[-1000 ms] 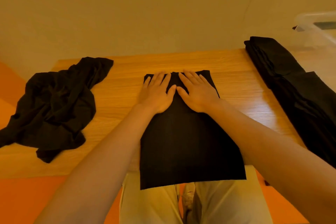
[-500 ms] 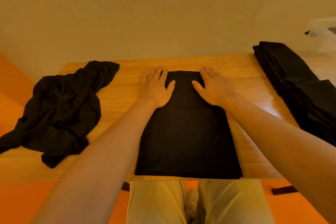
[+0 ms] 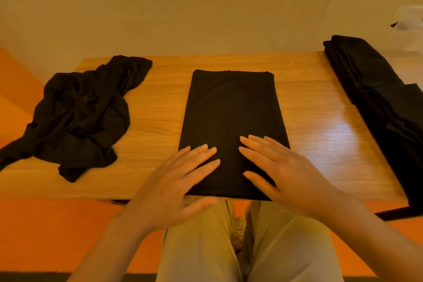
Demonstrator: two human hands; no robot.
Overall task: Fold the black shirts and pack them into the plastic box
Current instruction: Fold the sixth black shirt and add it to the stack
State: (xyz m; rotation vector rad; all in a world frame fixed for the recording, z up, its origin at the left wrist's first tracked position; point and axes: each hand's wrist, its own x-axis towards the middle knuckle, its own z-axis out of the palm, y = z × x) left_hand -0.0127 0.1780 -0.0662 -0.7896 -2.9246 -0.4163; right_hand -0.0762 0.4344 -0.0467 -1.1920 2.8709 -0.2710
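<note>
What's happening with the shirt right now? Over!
Both hands, left hand and right hand, flat and open over near end of folded shirt. Crumpled shirt waits left, folded stack right. Nothing blocking.

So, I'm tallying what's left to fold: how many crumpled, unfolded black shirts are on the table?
1: the crumpled black shirt at the wooden table's left end. More could be hidden within that heap.

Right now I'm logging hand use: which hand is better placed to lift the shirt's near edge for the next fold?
Either: left hand and right hand lie open at the folded shirt's near corners.
</note>
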